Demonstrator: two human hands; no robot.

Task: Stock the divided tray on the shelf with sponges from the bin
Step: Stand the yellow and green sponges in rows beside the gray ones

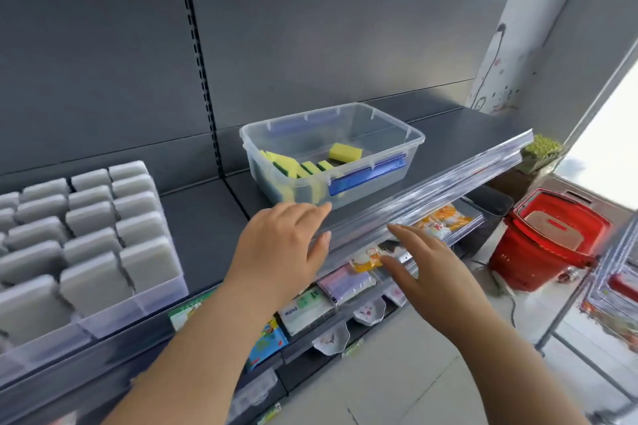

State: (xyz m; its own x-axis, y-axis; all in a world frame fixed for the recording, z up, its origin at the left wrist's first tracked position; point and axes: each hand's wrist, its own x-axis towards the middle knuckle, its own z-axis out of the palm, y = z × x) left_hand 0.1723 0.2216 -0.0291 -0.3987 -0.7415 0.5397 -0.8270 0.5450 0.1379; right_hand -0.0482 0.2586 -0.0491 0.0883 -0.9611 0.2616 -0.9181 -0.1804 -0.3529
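A clear plastic bin (pixel 397 148) with blue clips stands on the dark shelf, holding several yellow-and-green sponges (pixel 345 152). At the left of the shelf sits the clear divided tray (pixel 155 290), its lanes filled with several upright grey sponges (pixel 89 217). My left hand (pixel 279 248) hovers flat over the shelf's front edge, just in front of the bin, fingers apart and holding nothing. My right hand (pixel 431 272) is lower and to the right, in front of the shelf's clear price rail, also open with nothing in it.
The clear price rail (pixel 448 190) runs along the shelf's front edge. Packaged goods (pixel 345 283) fill the shelves below. A red shopping basket (pixel 549 241) stands on the floor at the right. Bare shelf (pixel 203 217) lies between tray and bin.
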